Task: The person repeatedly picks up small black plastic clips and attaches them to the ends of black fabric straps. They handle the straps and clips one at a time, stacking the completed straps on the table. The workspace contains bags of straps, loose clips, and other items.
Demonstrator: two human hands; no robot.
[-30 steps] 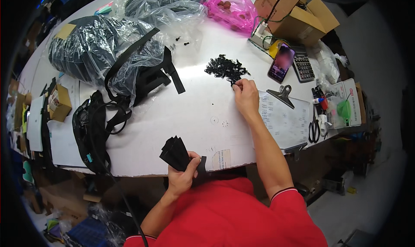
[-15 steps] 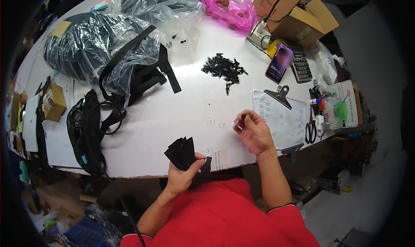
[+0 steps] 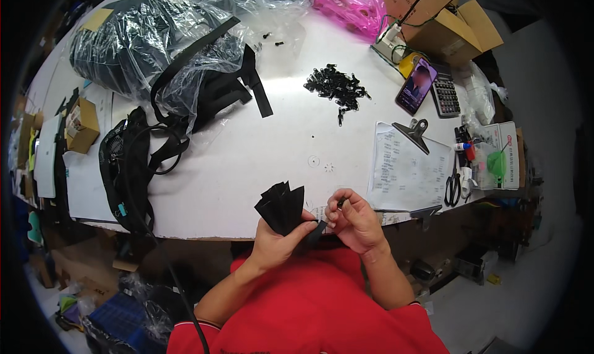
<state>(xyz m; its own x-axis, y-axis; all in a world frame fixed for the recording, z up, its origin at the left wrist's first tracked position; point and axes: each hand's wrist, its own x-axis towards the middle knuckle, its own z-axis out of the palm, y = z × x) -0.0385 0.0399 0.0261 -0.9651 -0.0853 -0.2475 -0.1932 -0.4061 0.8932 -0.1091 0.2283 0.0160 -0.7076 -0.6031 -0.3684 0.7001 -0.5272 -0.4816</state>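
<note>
My left hand (image 3: pixel 275 244) is closed around a bundle of black fabric strips (image 3: pixel 280 207), fanned out above the fingers. One strip end (image 3: pixel 317 231) sticks out to the right past my left thumb. Close beside that end, my right hand (image 3: pixel 361 228) pinches a small black piece (image 3: pixel 341 202) that looks like a zipper slider. The fingertips partly hide it. Farther out on the white table (image 3: pixel 247 162) lies a pile of similar black zipper sliders (image 3: pixel 337 86), with long pulls.
Plastic-wrapped black goods (image 3: pixel 148 51) and black straps (image 3: pixel 213 109) fill the left side. To the right lie a clipboard with papers (image 3: pixel 405 168), scissors (image 3: pixel 453 189), a phone (image 3: pixel 416 86) and a calculator (image 3: pixel 445 98). A pink bag (image 3: pixel 349 10) and cardboard boxes (image 3: pixel 455 35) stand at the back.
My right hand has come down and left, close to the strip end, and the small black piece now shows in its fingers. The left hand still holds the bundle. The view has shifted slightly.
</note>
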